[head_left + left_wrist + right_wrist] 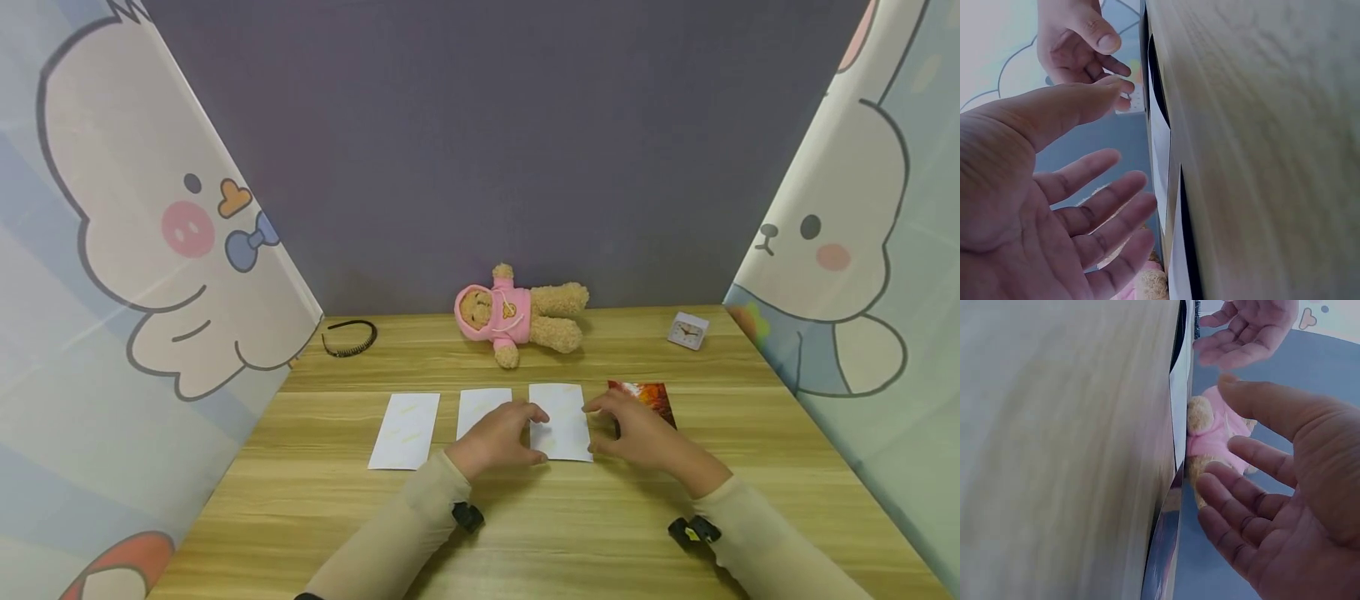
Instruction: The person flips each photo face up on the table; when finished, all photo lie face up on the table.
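Note:
Three white cards and one picture card lie in a row on the wooden table. My left hand (501, 437) is at the left side of the third white card (562, 417), its thumb and fingers spread apart. Facing it from the card's right side is my right hand (636, 432), also spread. The wrist views show both palms with nothing held. Partly beneath the right hand is a card with a red and orange picture (657, 400). The left hand covers part of the second white card (480, 406). Farther left lies the first white card (405, 431).
Behind the cards a teddy bear in a pink hoodie (517, 312) lies on its side. A black headband (360, 346) is at the back left, and a small white clock (687, 331) stands at the back right. Cartoon-printed panels flank the table (585, 533).

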Demonstrator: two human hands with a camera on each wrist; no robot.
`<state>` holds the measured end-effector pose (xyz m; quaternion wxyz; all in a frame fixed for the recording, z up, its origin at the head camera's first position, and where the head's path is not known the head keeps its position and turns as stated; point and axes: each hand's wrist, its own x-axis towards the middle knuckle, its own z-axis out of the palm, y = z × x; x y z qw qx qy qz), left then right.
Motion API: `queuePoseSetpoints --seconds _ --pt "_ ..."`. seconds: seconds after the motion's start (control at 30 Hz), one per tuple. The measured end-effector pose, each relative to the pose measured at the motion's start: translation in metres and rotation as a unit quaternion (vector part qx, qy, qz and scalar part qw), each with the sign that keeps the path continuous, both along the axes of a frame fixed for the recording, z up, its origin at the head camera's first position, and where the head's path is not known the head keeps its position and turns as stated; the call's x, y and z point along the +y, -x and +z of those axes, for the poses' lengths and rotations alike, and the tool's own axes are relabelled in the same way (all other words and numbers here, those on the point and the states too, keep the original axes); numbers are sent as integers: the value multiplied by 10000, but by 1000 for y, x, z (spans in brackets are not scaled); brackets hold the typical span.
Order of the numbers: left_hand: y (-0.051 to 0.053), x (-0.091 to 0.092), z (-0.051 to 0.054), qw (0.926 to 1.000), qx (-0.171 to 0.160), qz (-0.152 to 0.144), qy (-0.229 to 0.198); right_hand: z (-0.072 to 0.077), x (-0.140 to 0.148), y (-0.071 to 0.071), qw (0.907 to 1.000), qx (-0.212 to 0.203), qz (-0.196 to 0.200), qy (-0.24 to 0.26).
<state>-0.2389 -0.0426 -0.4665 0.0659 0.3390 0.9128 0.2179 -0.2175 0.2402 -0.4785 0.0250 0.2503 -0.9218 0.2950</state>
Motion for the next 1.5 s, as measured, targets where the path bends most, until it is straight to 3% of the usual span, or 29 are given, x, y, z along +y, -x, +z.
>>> queuePoseSetpoints --seconds 0.23,0.63,0.93,1.5 --pt "3 3 -4 9996 79 -204 193 1 -12 3 9987 -140 118 -480" --pt "4 7 -5 9965 208 -613 529 -1 -17 2 9962 -345 285 -750" --pt "3 9 -7 9958 242 -531 709 -3 -19 0 9954 -385 467 -745" --pt "6 11 -10 9965 351 -414 640 -7 -18 -2 9950 23 556 -825"
